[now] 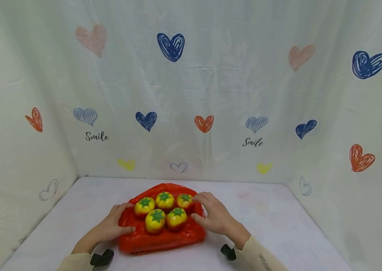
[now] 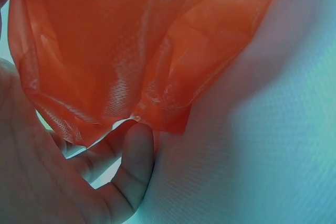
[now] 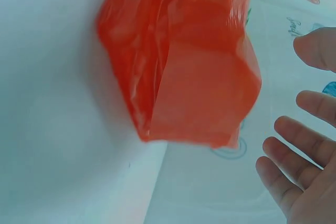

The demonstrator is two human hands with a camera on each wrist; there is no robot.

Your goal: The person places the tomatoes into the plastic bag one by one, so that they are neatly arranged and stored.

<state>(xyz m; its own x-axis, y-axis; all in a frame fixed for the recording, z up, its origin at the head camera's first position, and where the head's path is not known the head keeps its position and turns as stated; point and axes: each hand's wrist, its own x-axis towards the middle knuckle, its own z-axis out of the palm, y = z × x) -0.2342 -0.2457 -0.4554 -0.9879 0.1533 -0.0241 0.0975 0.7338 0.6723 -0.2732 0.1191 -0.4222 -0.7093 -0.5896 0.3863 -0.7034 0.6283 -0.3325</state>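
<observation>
A red plastic bag (image 1: 164,241) lies on the table. Several round yellow-and-red fruits with green leafy tops, looking like persimmons (image 1: 155,221), sit on it in two rows. At the bag's left side is my left hand (image 1: 111,224), thumb and fingers spread apart. In the left wrist view its thumb (image 2: 137,148) meets the bag's edge, and the other fingers are partly hidden. My right hand (image 1: 216,214) hovers at the right side, fingertips by the rightmost persimmon (image 1: 185,201). The right wrist view shows its fingers (image 3: 302,140) loosely extended, apart from the bag.
A white cloth covers the table (image 1: 262,226). Behind and at both sides hang white curtains (image 1: 191,86) printed with hearts and "Smile". A dark band piece (image 1: 102,258) sits at the left wrist, another (image 1: 228,252) at the right.
</observation>
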